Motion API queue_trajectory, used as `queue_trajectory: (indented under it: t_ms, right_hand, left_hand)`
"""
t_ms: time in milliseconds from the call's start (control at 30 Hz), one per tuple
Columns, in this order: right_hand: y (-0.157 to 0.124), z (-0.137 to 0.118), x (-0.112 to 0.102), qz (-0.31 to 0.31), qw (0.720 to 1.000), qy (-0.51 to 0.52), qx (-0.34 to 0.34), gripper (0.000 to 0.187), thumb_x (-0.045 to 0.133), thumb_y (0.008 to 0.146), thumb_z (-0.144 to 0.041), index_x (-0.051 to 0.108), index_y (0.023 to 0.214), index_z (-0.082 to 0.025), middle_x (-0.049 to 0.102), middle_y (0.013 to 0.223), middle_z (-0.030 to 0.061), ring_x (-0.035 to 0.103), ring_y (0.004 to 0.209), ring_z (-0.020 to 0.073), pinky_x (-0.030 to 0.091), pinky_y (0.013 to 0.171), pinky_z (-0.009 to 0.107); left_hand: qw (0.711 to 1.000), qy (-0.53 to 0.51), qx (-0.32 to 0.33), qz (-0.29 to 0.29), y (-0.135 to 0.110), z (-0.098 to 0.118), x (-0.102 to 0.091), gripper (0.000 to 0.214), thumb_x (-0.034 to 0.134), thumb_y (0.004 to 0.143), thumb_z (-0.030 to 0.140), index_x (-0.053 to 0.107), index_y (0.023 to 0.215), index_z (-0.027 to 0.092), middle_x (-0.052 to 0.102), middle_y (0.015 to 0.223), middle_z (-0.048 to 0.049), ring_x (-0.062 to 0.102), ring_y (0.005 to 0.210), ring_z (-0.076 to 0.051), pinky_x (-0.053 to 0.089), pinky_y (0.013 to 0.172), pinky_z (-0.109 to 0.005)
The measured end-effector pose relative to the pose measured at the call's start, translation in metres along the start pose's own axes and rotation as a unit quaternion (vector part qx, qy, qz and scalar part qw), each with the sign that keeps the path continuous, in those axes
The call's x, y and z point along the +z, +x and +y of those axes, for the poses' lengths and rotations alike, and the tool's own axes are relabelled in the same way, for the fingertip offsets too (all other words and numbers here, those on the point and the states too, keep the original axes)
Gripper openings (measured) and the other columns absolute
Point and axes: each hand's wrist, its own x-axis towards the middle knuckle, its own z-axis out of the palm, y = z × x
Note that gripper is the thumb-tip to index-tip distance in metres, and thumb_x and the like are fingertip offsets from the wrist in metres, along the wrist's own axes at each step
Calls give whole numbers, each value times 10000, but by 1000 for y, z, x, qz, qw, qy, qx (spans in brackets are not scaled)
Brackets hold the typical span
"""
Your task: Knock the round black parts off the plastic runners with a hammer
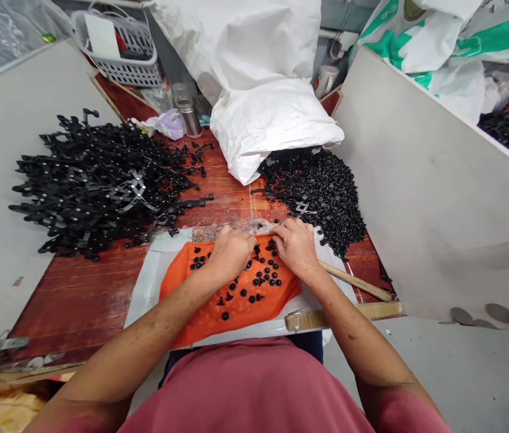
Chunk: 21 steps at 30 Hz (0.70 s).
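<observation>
My left hand (233,254) is closed over the far part of an orange cloth (212,319), its fingertips pinched beside small black pieces. Close by on the right, my right hand (297,245) is closed too, with thumb and fingers together at the cloth's far edge. Whatever either hand holds is hidden by the fingers. Small round black plastic pieces (267,276) are scattered over the cloth between and below my hands. Beneath the cloth is a white sheet (144,294). A wooden stick (356,281), probably a tool handle, slants out beside my right wrist.
A big heap of black jointed parts (101,186) covers the table's left. At right, small black pieces (326,192) spill from a white sack (277,120). Pale panels (435,198) wall both sides. Behind stand a grey basket (132,69), a glass jar (186,114) and a mug (325,81).
</observation>
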Motion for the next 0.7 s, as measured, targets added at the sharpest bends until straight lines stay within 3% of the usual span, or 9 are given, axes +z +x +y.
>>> queue_trajectory:
  t_ms: [133, 333, 533, 700]
  right_hand:
    - [-7, -8, -4, -12, 1000, 2, -21, 172, 636, 975, -325, 774, 907, -250, 686, 993, 73, 507, 1012, 257, 274, 853, 420]
    - [-17, -22, -4, -33, 999, -1, -36, 185, 647, 944, -287, 770, 831, -208, 682, 946, 100, 494, 971, 270, 270, 821, 429]
    - [-11, -14, -5, -34, 998, 14, -57, 281, 522, 1023, -243, 795, 1078, -283, 673, 1001, 80, 479, 988, 260, 270, 842, 421]
    - [7, -15, 0, -53, 992, 18, -110, 276, 523, 1033, -277, 799, 1016, -291, 687, 1060, 69, 470, 1034, 255, 269, 882, 420]
  left_hand:
    - [1000, 26, -9, 14, -1, 3, -4, 273, 478, 977, 127, 739, 899, 145, 751, 891, -129, 667, 924, -295, 359, 806, -439]
    - [998, -29, -36, -52, -4, 1, -16, 252, 539, 959, 224, 734, 806, 177, 778, 894, -101, 683, 856, -275, 360, 826, -439]
    - [995, -62, -55, -59, -5, 12, -18, 211, 594, 927, 305, 756, 842, 201, 778, 901, -88, 695, 876, -280, 373, 849, -442]
    - [995, -48, -81, -26, -7, 30, -6, 240, 551, 937, 245, 754, 846, 157, 763, 874, -125, 694, 889, -308, 372, 845, -474]
